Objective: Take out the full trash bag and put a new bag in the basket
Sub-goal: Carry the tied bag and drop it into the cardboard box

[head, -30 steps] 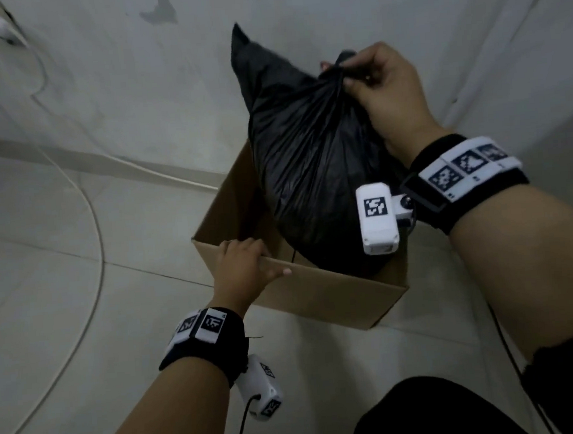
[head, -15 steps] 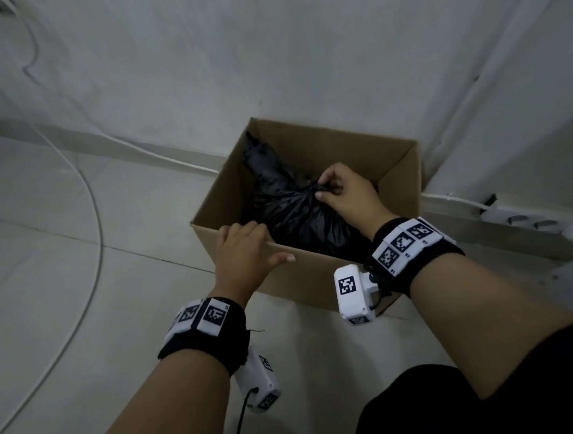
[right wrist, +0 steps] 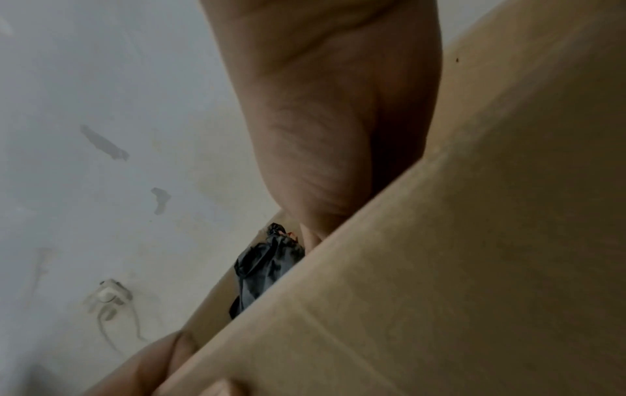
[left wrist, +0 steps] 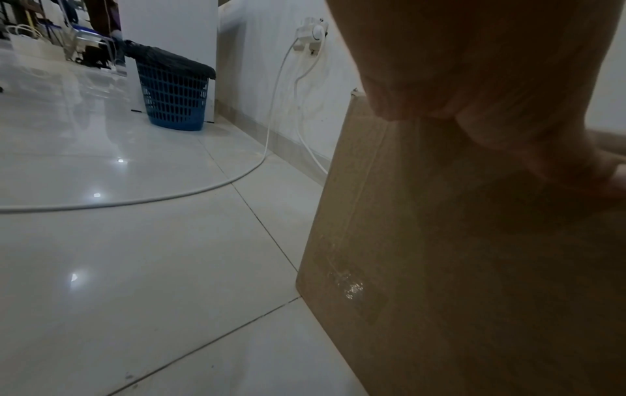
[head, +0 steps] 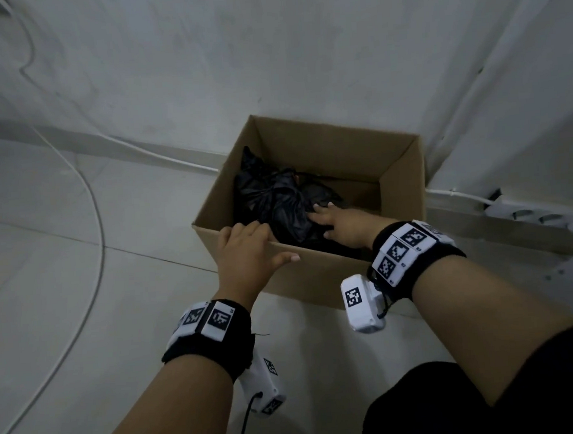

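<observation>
A full black trash bag [head: 277,200], tied at the top, lies inside an open cardboard box [head: 401,175] on the tiled floor against the wall. My left hand [head: 246,250] grips the box's near rim, fingers curled over the edge and thumb stretched along the outside. My right hand [head: 340,223] reaches into the box, its straight fingers resting on the bag. The right wrist view shows a sliver of the bag [right wrist: 267,265] past the box wall [right wrist: 440,268]. In the left wrist view a blue basket [left wrist: 172,101] lined with a black bag stands farther along the wall.
A white cable [head: 91,213] curves over the floor to the left of the box and runs up to a wall socket [left wrist: 311,32]. A power strip [head: 532,216] lies to the right of the box. My dark-clad knee [head: 460,401] is at the bottom right.
My right hand lowered the black bag from above the box down into it, then let go of its knot and spread its fingers on it. The left hand stayed on the rim.
</observation>
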